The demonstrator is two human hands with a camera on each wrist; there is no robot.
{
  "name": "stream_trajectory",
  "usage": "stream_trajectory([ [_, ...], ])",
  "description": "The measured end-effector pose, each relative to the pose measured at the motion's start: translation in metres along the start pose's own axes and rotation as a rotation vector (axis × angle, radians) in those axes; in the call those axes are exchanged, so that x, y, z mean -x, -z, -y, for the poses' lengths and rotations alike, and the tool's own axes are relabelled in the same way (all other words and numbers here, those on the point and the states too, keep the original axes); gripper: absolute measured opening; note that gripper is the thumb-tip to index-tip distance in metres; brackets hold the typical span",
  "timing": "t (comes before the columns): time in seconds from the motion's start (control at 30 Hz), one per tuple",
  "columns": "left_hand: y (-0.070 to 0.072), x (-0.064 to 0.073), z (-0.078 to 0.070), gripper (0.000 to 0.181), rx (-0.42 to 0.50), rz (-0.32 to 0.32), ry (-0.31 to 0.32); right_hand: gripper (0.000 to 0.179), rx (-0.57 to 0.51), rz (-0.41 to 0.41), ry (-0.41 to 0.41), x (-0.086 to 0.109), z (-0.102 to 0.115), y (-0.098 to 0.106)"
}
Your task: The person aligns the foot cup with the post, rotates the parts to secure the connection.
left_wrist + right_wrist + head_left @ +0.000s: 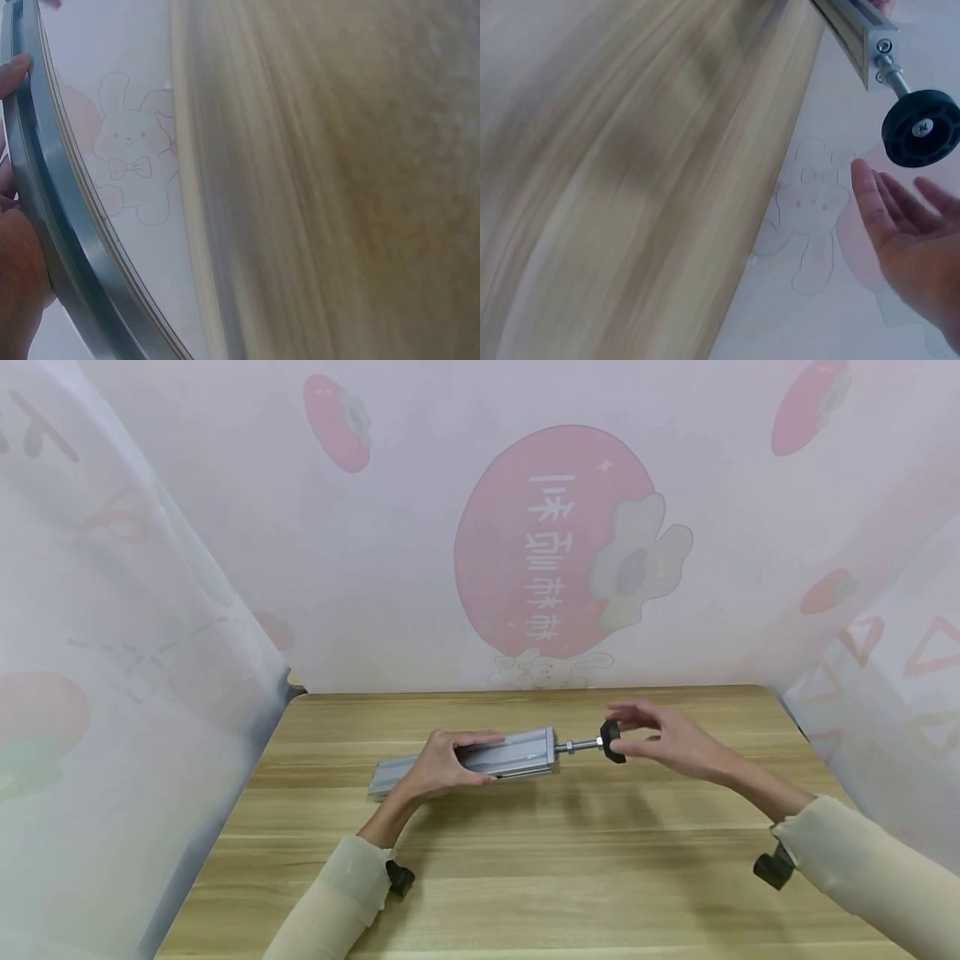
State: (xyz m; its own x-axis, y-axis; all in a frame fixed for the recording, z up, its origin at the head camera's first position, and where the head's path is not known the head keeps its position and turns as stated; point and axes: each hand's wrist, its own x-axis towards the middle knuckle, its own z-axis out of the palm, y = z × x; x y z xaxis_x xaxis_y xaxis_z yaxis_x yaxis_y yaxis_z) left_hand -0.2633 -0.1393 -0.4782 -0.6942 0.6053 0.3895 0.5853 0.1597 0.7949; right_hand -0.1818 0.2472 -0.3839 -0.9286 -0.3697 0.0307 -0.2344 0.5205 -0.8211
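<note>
My left hand [437, 766] grips a silver aluminium profile [521, 752] from above, thumb along the near side and fingers on the far side. From the profile's right end sticks out a threaded rod [583, 746] with nuts, capped by a black round levelling foot [613, 742]. My right hand [678, 742] is beside that foot. In the right wrist view, the fingers [870, 199] are extended and a small gap parts them from the black foot [897, 139]. The left wrist view shows the grooved profile [82, 225] held at the left edge, with part of the hand cut off.
A wooden table [480, 910] lies beneath both hands. Behind it and along the sides hangs a pale curtain [405, 568] with strawberry and rabbit prints. Black wrist mounts [774, 867] sit at both sleeves.
</note>
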Motion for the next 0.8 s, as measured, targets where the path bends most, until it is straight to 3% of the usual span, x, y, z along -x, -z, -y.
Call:
stream_trajectory([
  [0.17, -0.001, 0.0, -0.002, 0.059, -0.002, -0.001, 0.0, 0.09, 0.228, -0.01, 0.363, -0.001, -0.007, 0.001],
  [0.3, -0.001, 0.0, -0.001, 0.06, -0.005, -0.003, 0.008, 0.094, 0.313, -0.02, 0.552, -0.003, -0.011, 0.001],
  [0.5, 0.0, 0.0, -0.002, 0.06, -0.007, 0.001, 0.026, 0.09, 0.333, -0.019, 0.652, -0.003, -0.012, 0.001],
  [0.8, -0.002, 0.001, -0.001, 0.059, 0.0, -0.004, 0.01, 0.083, 0.334, -0.028, 0.666, -0.004, -0.014, 0.002],
])
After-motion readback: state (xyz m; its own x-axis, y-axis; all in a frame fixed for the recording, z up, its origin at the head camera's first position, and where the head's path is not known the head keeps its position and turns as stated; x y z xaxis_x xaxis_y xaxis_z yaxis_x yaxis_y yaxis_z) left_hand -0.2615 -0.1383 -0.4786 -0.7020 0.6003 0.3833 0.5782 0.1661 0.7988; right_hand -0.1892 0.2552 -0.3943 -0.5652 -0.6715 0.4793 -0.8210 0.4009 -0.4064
